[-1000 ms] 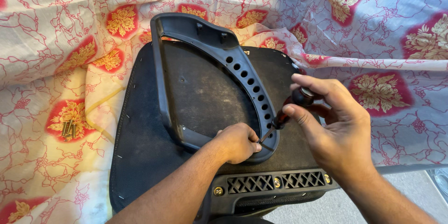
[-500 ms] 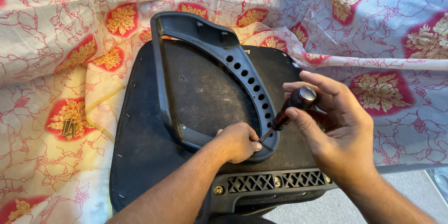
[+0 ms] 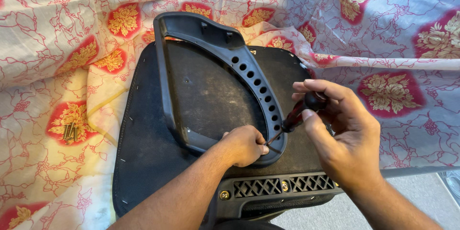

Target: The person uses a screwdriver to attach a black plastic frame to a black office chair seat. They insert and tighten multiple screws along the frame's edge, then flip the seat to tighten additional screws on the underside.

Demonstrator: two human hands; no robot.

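A black chair seat (image 3: 143, 163) lies underside up on a cloth (image 3: 57, 43), a thin white fabric printed with red and gold flower patches and fine red veining, rumpled in folds. The seat's underside is covered in a dull, slightly dusty black felt-like fabric, stapled along its left edge. At its near edge runs a hard plastic strip with a lattice grille (image 3: 282, 185) and brass-coloured screw heads.

On the seat rests an armrest (image 3: 211, 33), a moulded loop of matte dark-grey plastic, roughly D-shaped. Its straight bar runs down the left, and its curved right limb is pierced by a row of round holes. The loop reaches from the seat's far edge to near the grille.

The left hand (image 3: 244, 145) is curled over the loop's near right corner, with its fingertips pinched at the plastic right by the tip of the screwdriver (image 3: 297, 117). The right hand (image 3: 342, 136) is wrapped round the black and dark-red handle, thumb and fingers closed on its top end. The thin metal shaft slants down and left to meet the armrest at that same corner, just beside the left fingertips.

A small cluster of brass screws (image 3: 70, 132) lies on the cloth, well apart, off the seat's left edge.
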